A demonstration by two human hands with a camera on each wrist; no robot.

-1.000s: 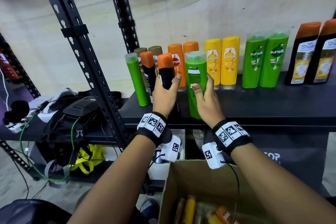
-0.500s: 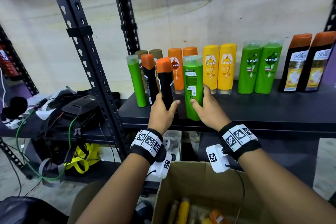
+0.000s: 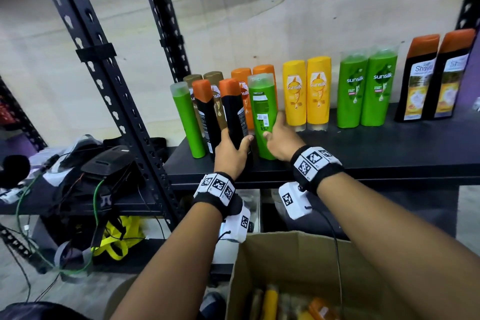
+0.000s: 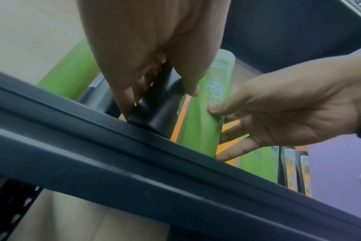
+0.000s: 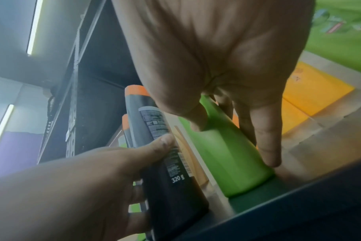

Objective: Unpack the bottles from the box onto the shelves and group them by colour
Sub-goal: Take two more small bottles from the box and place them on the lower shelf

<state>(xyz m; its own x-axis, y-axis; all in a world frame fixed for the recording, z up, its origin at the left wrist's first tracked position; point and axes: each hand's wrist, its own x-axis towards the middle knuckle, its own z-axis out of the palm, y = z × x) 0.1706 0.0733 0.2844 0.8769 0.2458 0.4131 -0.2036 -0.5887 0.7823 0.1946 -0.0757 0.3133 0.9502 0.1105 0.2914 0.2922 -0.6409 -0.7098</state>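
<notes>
We see the left hand (image 3: 232, 154) wrapped around the lower body of a black bottle with an orange cap (image 3: 233, 114), thumb on its right face and fingers round the left side; the bottle stands upright at the front edge of the black shelf (image 3: 363, 153); just at its 3 o'clock the right hand (image 3: 281, 139) holds a green bottle (image 3: 262, 114), thumb pressed on the near face and fingers reaching behind it, its base resting on the shelf; the two bottles stand just beside each other, and we cannot tell whether they touch; at 9 o'clock of the black one stand a second black bottle (image 3: 206, 114) and a slim green bottle (image 3: 188, 119); behind them we see brown-capped bottles (image 3: 213, 78) and orange bottles (image 3: 263, 70); toward 3 o'clock along the shelf come two yellow bottles (image 3: 306, 91), two more green ones (image 3: 366, 86) and two tall black ones with orange caps (image 3: 436, 75); at 6 o'clock, below both wrists, the cardboard box (image 3: 285, 262) stands open with more bottles inside.
</notes>
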